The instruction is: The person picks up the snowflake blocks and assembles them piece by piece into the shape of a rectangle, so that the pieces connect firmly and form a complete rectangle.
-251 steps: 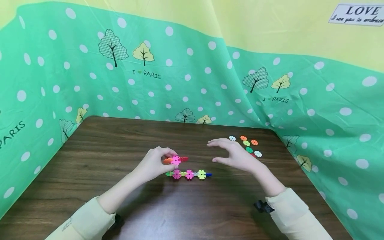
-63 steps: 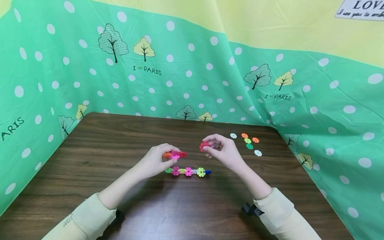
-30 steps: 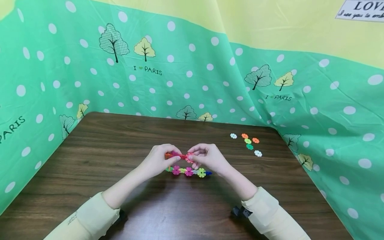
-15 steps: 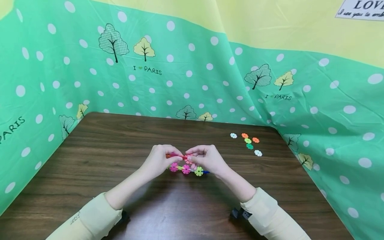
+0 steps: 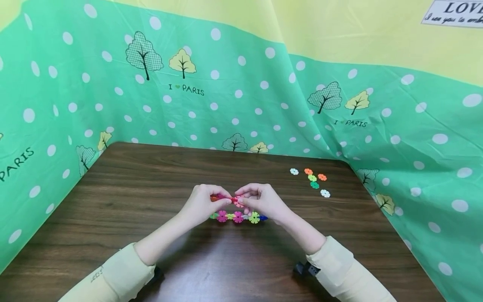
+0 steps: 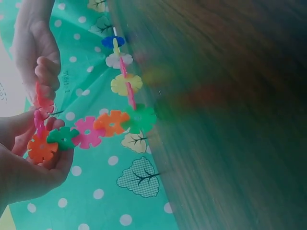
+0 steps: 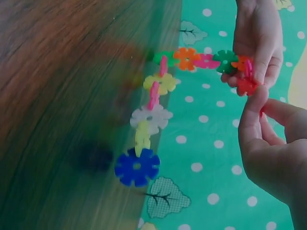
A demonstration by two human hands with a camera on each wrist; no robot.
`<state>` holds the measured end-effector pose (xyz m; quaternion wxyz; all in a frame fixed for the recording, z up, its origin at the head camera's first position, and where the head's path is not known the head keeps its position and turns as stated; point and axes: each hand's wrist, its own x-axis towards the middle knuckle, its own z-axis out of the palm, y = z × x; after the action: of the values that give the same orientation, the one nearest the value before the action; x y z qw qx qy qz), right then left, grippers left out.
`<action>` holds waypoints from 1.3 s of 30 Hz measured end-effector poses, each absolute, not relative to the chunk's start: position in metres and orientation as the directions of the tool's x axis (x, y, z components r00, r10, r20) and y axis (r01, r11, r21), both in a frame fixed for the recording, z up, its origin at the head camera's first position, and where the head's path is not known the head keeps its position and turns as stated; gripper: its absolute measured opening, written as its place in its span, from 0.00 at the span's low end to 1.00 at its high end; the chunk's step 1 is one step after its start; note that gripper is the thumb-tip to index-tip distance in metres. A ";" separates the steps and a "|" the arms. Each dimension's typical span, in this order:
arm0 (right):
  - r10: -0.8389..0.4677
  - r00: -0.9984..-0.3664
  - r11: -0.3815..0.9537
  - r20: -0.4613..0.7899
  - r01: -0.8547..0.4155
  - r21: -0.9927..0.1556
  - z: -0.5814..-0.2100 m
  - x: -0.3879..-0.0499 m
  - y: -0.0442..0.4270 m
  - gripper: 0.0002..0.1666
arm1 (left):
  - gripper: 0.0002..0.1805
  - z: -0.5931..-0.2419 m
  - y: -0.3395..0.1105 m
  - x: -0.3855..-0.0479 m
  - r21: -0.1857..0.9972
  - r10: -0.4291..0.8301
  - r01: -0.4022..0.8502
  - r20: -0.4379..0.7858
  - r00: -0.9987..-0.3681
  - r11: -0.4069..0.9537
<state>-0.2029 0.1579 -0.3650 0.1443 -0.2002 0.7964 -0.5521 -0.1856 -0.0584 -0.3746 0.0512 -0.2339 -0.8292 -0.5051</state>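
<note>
A chain of interlocking plastic flower discs (image 5: 237, 217) in several colours bends in an L. Its blue end disc (image 7: 137, 166) is lowest in the right wrist view, and a green disc (image 6: 140, 119) forms the corner. My left hand (image 5: 201, 204) pinches the chain's other end, near an orange disc (image 6: 42, 147) and a red disc (image 7: 247, 86). With thumb and fingers, my right hand (image 5: 266, 202) pinches another red disc (image 5: 239, 203) against that end. Fingers partly cover this contact, so I cannot tell whether the slots are engaged.
Loose flower discs in white (image 5: 325, 193), orange (image 5: 322, 177), yellow-green (image 5: 312, 178) and green (image 5: 314, 184) lie at the back right of the dark wooden table (image 5: 151, 167). A green dotted cloth (image 5: 211, 96) hangs behind the table.
My right hand has picked up a red disc from the loose group and brought it left to the chain's end. Both hands now meet there, shifting only slightly in the last second.
</note>
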 end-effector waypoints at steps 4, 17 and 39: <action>-0.487 -0.873 0.348 0.003 -0.198 -0.916 -0.360 -0.203 0.164 0.17 | 0.04 -0.375 -0.059 -0.186 0.820 0.333 0.427 0.309 -0.891 0.380; -0.435 -0.889 0.526 0.143 -0.380 -0.761 -0.338 -0.211 0.209 0.16 | 0.04 -0.373 -0.064 -0.185 0.815 0.325 0.418 0.301 -0.897 0.401; -0.325 -0.759 0.756 0.565 -0.567 -0.327 -0.350 -0.245 0.315 0.22 | 0.04 -0.373 -0.069 -0.186 0.811 0.318 0.403 0.283 -0.905 0.425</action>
<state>-0.2447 0.3146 -0.3498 -0.2447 -0.2465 0.9045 -0.2474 -0.1857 -0.0692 -0.3731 0.0430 -0.2140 -0.8429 -0.4918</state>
